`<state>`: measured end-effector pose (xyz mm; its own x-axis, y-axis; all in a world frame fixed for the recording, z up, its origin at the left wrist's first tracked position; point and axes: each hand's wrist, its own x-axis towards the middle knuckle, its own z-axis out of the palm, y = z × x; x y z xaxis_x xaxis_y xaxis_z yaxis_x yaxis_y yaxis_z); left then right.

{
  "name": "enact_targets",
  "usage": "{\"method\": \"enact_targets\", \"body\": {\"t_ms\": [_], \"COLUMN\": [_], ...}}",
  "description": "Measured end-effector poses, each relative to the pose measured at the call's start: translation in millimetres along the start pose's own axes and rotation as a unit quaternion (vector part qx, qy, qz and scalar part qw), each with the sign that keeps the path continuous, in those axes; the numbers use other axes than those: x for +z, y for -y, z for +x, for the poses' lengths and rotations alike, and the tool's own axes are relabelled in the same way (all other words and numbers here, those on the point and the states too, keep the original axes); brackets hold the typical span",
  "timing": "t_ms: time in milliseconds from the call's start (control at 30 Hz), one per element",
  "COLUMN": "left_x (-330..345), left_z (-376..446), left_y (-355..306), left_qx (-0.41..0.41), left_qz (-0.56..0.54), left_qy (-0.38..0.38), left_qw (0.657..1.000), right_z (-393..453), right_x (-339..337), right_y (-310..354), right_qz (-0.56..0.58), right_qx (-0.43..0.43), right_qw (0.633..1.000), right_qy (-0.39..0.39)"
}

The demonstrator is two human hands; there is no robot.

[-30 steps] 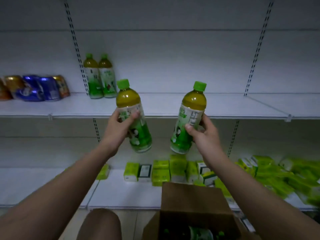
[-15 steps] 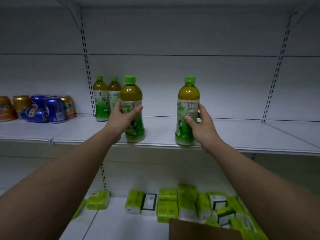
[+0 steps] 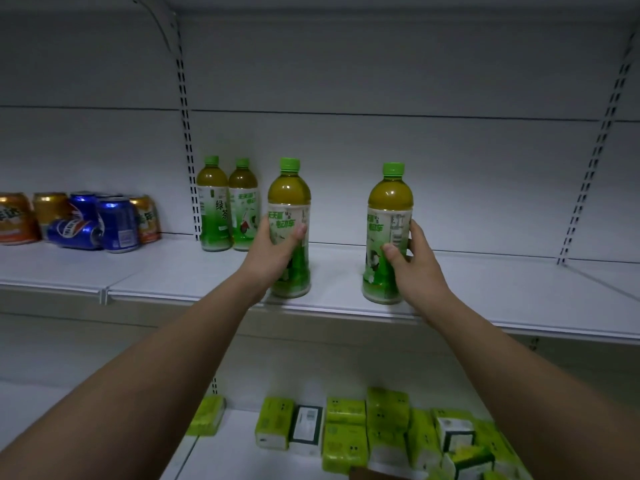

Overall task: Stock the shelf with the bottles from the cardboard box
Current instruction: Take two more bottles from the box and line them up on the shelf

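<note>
Two green-tea bottles with green caps stand upright near the front edge of the white shelf (image 3: 346,278). My left hand (image 3: 273,252) grips the left bottle (image 3: 290,202) around its label. The right bottle (image 3: 389,209) is held at its label by my right hand (image 3: 414,263). Both bottle bases rest on the shelf board. Two more bottles of the same kind (image 3: 227,206) stand at the back of the shelf, left of my left hand. Only a brown corner of the cardboard box (image 3: 372,474) shows at the bottom edge.
Orange and blue drink cans (image 3: 83,220) crowd the left part of the same shelf, one blue can lying on its side. The lower shelf holds green tissue packs (image 3: 363,427). Slotted uprights (image 3: 187,133) divide the back wall. The shelf stretches bare to the right of the held bottles.
Both hands carried the bottles up from over the box and set them upright on the shelf. My view tilted upward, so the box dropped almost out of sight.
</note>
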<state>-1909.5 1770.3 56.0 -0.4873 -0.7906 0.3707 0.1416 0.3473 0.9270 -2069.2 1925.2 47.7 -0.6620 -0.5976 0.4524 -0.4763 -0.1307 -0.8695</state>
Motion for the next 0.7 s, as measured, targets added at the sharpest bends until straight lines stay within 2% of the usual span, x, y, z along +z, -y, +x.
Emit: {"method": "enact_targets", "body": {"t_ms": [100,167,367,567,700], "left_x": [-4,-7,-6,-12,-15], "left_z": [-10,-14,-8,16,33], "left_y": [11,17,23,40,52], "left_qx": [-0.008,-0.009,0.023,0.009,0.019], "left_qz": [0.075,0.137,0.182,0.213,0.235], "left_qy": [0.021,0.008,-0.03,-0.101,-0.119], "left_qw": [0.997,0.99,0.983,0.972,0.965], "right_z": [-5,-12,-5,14,33], "right_x": [0,1,12,40,66], "right_y": [-3,-8,-9,-10,-11], "right_qz": [-0.013,-0.03,-0.046,-0.056,-0.068], "right_qx": [0.016,0.025,0.039,0.037,0.03], "right_qw": [0.999,0.998,0.997,0.995,0.993], "right_qy": [0.028,0.045,0.051,0.075,0.095]}}
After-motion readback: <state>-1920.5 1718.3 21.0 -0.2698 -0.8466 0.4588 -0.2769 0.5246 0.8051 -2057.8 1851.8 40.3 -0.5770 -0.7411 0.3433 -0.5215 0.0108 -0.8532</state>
